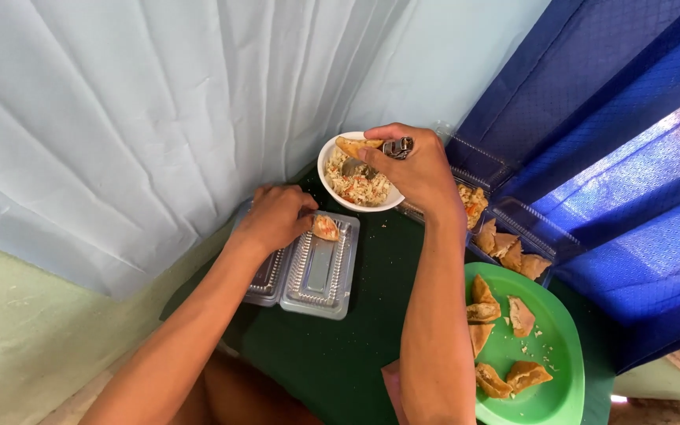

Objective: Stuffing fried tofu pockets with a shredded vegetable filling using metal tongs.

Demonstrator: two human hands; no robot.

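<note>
My right hand (415,169) hovers over a white bowl (326,161) of chopped vegetable filling. It grips a metal spoon (371,160) together with a fried tofu piece (354,145), and the spoon's end dips into the filling. My left hand (275,216) rests on an open clear plastic clamshell box (318,271) and touches a stuffed tofu piece (325,228) lying at the box's far end. The rest of that box is bare.
A green plate (554,358) at the right holds several fried tofu pieces (505,338). Behind it, more clear boxes (513,236) contain tofu pieces. Everything sits on a dark green table (348,346). White cloth hangs behind, blue cloth at the right.
</note>
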